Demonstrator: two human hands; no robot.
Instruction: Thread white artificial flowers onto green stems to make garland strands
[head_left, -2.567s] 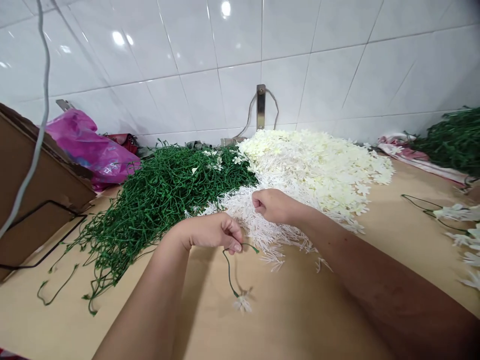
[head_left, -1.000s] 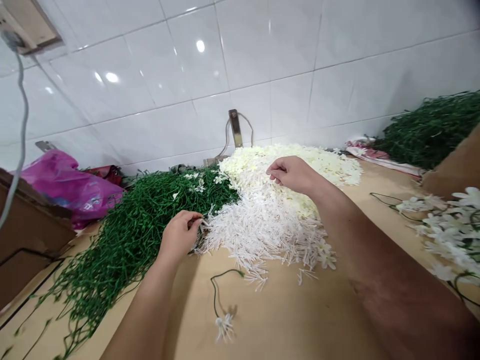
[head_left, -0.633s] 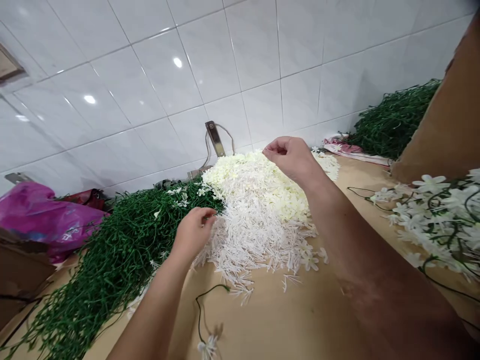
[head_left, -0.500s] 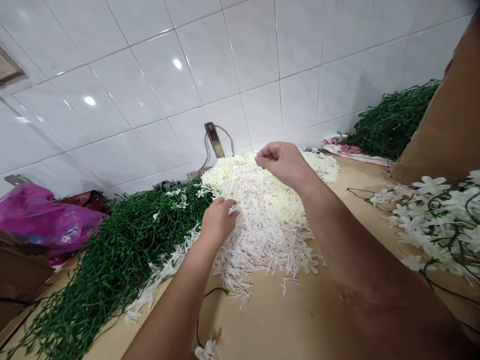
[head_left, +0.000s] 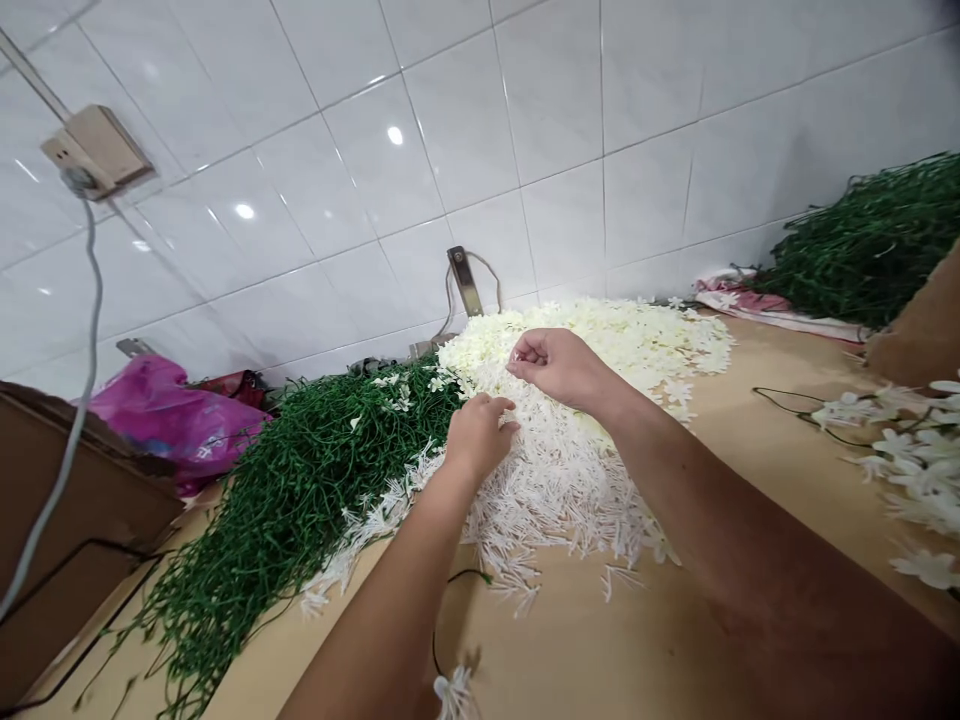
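My left hand (head_left: pixel 480 435) hovers at the near left side of a heap of thin white plastic stalks (head_left: pixel 555 500). Its fingers are bent, and a gap shows between them and the thumb. To its right and a little farther off, my right hand (head_left: pixel 555 365) is closed in a pinch above the heap. A tiny pale bit shows at its fingertips, too small to name. Behind and around it spread cream-white artificial petals (head_left: pixel 630 335). Green plastic stems (head_left: pixel 337 465) are piled left of my left hand. Beside my left forearm is a white flower on a dark stem (head_left: pixel 454 690).
Assembled white flowers (head_left: pixel 930 470) lie at the right. More green stems (head_left: pixel 870 250) rest on a cloth by cardboard (head_left: pixel 919 310). At the left are a purple bag (head_left: pixel 172 415), a cardboard box (head_left: pixel 75 530) and a hanging cable (head_left: pixel 82 400). A metal bracket (head_left: pixel 465 280) stands against the tiled wall.
The view has swung left, bringing the wall socket and cable into sight. My right hand has come nearer, down from the petals toward my left hand, still pinched. My left hand keeps its pose.
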